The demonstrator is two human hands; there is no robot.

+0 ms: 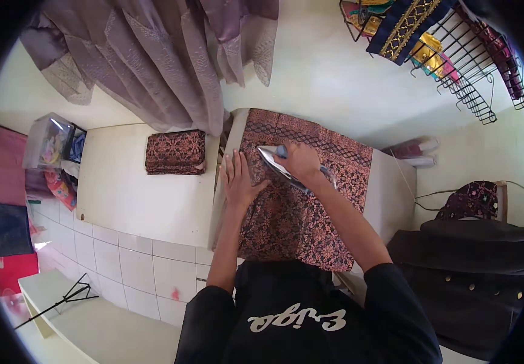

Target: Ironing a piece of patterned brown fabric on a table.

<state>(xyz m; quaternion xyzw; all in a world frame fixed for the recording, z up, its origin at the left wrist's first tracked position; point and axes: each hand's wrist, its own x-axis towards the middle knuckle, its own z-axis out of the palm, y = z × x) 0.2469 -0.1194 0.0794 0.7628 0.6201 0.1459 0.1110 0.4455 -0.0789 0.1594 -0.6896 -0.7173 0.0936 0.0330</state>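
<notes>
Right hand (302, 162) clamped round silver-and-blue metal iron (278, 167); left hand (239, 181) flat, fingers apart, at edge of rust-and-black floral cloth (277, 221). Best: hold cloth taut, iron's nose clear of fingers.

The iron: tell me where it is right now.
In the head view, the iron is just right of centre, on the patterned cloth, under the right hand; the left hand lies to its left.
</notes>
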